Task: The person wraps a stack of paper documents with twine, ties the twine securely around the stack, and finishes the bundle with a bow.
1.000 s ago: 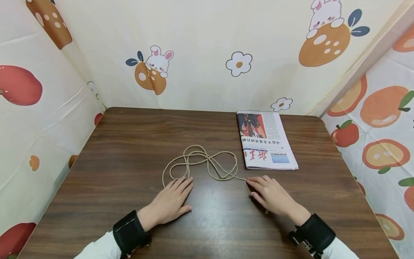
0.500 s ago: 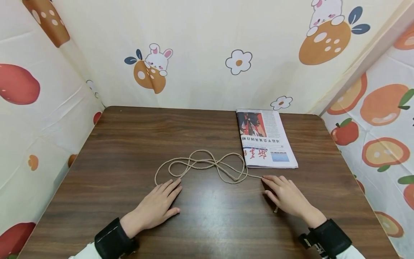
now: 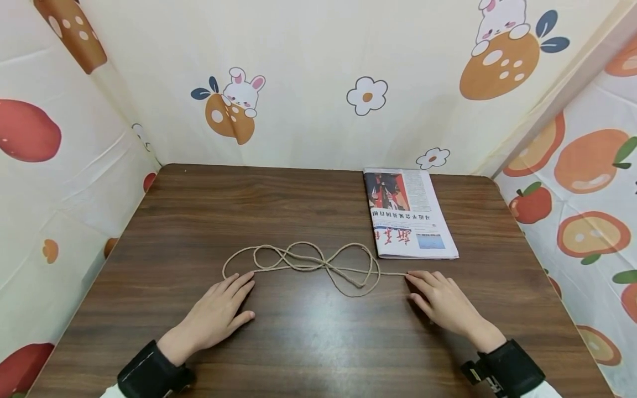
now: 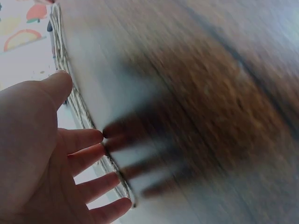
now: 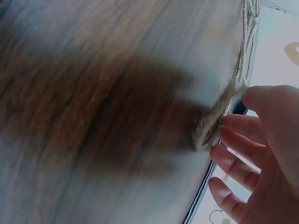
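A thin beige rope point(image 3: 393, 273) lies on the brown table in loose, crossing loops between the two hands. My left hand point(image 3: 211, 309) rests palm down at the left, its straight fingertips touching the rope where a strand runs to them. At the right, my right hand point(image 3: 445, 304) has its fingertips on the rope's other strand, thumb held apart from the index finger. Under that hand, in the right wrist view, a frayed rope end point(image 5: 210, 123) curls beside the fingers. The left wrist view has the left fingers point(image 4: 86, 137) spread along the rope.
A folded newspaper point(image 3: 415, 218) lies at the back right of the table point(image 3: 318, 342), just beyond the loops. Printed cloth walls point(image 3: 308, 66) with rabbits, flowers and fruit enclose the table's back and sides.
My left hand has slid left and toward me, drawing the rope along. The right hand moved right, then stayed put. The loops have become wider and flatter and sit nearer.
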The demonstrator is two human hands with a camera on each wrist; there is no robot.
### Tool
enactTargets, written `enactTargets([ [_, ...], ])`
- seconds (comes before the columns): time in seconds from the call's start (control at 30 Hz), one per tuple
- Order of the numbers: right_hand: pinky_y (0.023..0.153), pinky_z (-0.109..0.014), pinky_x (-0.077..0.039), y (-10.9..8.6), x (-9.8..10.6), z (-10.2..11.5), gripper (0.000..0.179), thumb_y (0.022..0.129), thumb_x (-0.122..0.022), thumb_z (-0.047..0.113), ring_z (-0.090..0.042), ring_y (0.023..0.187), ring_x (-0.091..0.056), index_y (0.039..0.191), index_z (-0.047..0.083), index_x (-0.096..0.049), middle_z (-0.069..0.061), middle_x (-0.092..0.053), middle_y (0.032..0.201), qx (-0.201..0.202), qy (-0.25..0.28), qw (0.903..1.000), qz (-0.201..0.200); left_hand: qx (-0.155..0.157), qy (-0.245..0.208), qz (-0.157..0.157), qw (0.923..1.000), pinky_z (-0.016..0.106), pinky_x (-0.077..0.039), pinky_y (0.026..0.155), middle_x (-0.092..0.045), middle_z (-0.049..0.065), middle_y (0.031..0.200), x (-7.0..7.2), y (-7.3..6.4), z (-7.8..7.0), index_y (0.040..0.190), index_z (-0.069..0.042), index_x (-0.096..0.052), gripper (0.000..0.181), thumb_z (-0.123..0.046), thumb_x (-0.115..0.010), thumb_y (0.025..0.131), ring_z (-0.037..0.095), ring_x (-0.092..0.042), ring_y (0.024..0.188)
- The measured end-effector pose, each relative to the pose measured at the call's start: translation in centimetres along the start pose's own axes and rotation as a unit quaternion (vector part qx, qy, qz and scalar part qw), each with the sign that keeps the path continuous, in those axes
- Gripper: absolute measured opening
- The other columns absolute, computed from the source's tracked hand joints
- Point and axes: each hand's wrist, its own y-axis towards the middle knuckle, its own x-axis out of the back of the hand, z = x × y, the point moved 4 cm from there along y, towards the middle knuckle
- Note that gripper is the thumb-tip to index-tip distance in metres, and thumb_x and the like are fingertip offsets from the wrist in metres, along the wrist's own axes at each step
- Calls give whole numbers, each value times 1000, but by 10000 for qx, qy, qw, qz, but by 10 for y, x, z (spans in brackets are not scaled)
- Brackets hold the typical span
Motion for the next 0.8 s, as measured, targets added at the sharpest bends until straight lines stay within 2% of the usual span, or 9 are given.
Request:
enactTargets([
  [0.17, 71, -41, -42, 0, 1, 0, 41, 80, -70, 23, -26, 98, -56, 117, 7, -62, -8, -60, 113, -25, -14, 10000, 21, -45, 9, -50, 10000, 50, -33, 100, -40, 15, 141, 3, 1, 0, 130, -1, -49, 58, -40, -57, 88, 38, -36, 129],
  [0.33, 72, -40, -40, 9, 4, 6, 38, 81, -69, 24, -25, 100, -55, 116, 10, -63, -6, -60, 115, 105, 49, 9999, -3, -390, 18, -319, 9987, 50, -34, 99, -44, 17, 137, 10, 14, -11, 128, -3, -51, 57, -40, -61, 86, 37, -39, 127],
  [0.6, 73, -39, -42, 36, 6, 21, 33, 81, -68, 24, -23, 100, -55, 111, 12, -64, -3, -60, 110, 640, 85, 9979, -27, -1032, 31, -522, 9933, 48, -36, 97, -47, 14, 134, 16, 50, -34, 127, -4, -52, 53, -34, -64, 85, 34, -44, 123],
  [0.8, 76, -42, -46, 66, 8, 36, 31, 81, -68, 22, -24, 97, -57, 110, 10, -64, -5, -61, 107, 1033, 109, 9946, -64, -1293, -32, -809, 9883, 45, -42, 90, -53, 13, 126, 25, 83, -44, 122, -4, -56, 47, -26, -68, 83, 30, -51, 114],
])
